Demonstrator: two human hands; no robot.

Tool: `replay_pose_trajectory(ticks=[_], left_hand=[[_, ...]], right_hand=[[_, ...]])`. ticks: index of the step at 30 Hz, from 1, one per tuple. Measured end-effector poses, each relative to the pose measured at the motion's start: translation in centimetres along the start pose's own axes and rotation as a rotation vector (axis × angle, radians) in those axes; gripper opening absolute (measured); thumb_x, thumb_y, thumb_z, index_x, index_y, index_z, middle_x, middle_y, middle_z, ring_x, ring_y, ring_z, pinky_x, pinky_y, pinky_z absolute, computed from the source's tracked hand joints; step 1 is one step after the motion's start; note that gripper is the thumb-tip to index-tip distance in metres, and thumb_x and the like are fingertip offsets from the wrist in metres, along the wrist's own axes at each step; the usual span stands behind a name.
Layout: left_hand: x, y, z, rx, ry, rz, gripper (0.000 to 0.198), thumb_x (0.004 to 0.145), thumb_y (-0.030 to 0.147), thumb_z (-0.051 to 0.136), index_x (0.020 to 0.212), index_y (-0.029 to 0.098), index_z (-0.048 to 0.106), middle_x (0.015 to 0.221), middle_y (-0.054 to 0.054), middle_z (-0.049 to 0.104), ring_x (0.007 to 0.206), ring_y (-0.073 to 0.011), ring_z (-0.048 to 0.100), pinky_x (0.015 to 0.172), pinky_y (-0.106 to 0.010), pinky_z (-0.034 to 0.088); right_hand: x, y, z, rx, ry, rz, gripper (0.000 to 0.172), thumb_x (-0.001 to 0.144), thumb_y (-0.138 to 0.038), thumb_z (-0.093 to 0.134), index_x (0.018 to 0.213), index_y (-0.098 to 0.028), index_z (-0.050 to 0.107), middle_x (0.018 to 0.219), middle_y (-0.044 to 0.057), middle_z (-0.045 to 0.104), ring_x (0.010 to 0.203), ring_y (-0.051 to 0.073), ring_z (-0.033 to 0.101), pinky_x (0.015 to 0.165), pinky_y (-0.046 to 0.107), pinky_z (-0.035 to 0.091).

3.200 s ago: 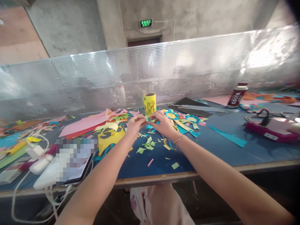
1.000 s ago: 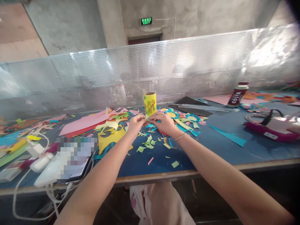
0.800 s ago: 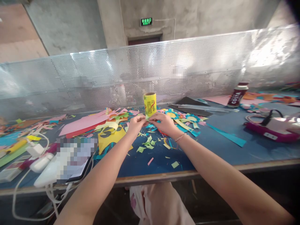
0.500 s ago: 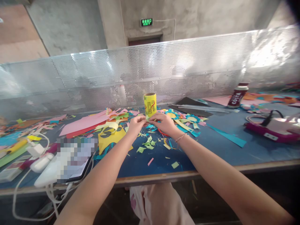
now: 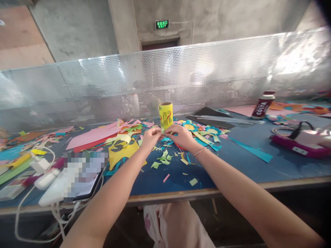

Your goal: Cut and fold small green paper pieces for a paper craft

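Observation:
Between my fingertips is a small piece of light green paper [image 5: 162,131]. My left hand [image 5: 150,136] pinches it from the left, and my right hand [image 5: 181,135] pinches it from the right. Just behind the hands stands a yellow cardboard tube [image 5: 166,115], upright, with printed labels. Green paper scraps [image 5: 164,158] lie on the blue tabletop [image 5: 170,181] in front of the hands. To the right of my right hand is a pile of cut blue and yellow paper [image 5: 207,131]. A yellow sheet with cut-outs [image 5: 124,151] lies left of my left forearm.
Pink sheets [image 5: 95,134] lie at left. Nearer are a tablet or phone [image 5: 89,174] and white cables [image 5: 19,220]. Farther right are a brown bottle [image 5: 263,105], clear rods [image 5: 227,119] and a purple power strip [image 5: 297,145]. A perforated metal screen [image 5: 108,93] runs along the back.
Both hands stay in nearly the same place, fingers still together on the green paper. Nothing else has visibly moved.

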State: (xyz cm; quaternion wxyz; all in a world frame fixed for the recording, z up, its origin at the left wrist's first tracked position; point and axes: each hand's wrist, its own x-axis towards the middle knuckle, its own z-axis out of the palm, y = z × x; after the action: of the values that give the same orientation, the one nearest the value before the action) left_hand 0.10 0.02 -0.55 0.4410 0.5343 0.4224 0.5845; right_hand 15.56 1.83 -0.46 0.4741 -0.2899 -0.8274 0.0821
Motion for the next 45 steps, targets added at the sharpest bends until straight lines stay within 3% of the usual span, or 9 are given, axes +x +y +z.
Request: replay_pose_trajectory(ticks=[17,29,45], left_hand=[[-0.1,0.1,0.1,0.037,0.007,0.024,0.008,0.07,0.009,0.056,0.074,0.012,0.062,0.063,-0.002,0.064,0.058,-0.0123,0.061,0.067,-0.03,0.052],[-0.3,0.1,0.3,-0.005,0.001,-0.07,0.006,0.07,0.009,0.058,0.074,0.013,0.062,0.061,-0.002,0.065,0.057,-0.0129,0.062,0.068,-0.031,0.051],[-0.3,0.1,0.3,-0.017,-0.004,-0.059,0.006,0.067,0.013,0.065,0.073,0.013,0.063,0.063,-0.003,0.065,0.059,-0.0133,0.062,0.068,-0.031,0.051]], right_hand=[[0.0,0.5,0.4,0.142,-0.017,0.1,0.013,0.073,-0.023,0.062,0.082,-0.019,0.069,0.084,0.005,0.066,0.074,0.013,0.061,0.064,0.024,0.051],[-0.1,0.4,0.1,0.033,-0.027,0.045,0.01,0.074,-0.021,0.06,0.079,-0.019,0.069,0.08,0.004,0.066,0.068,0.013,0.061,0.062,0.025,0.05],[-0.1,0.9,0.1,-0.094,-0.044,0.01,0.013,0.078,-0.021,0.057,0.081,-0.02,0.07,0.077,0.004,0.069,0.069,0.014,0.062,0.067,0.027,0.049]])
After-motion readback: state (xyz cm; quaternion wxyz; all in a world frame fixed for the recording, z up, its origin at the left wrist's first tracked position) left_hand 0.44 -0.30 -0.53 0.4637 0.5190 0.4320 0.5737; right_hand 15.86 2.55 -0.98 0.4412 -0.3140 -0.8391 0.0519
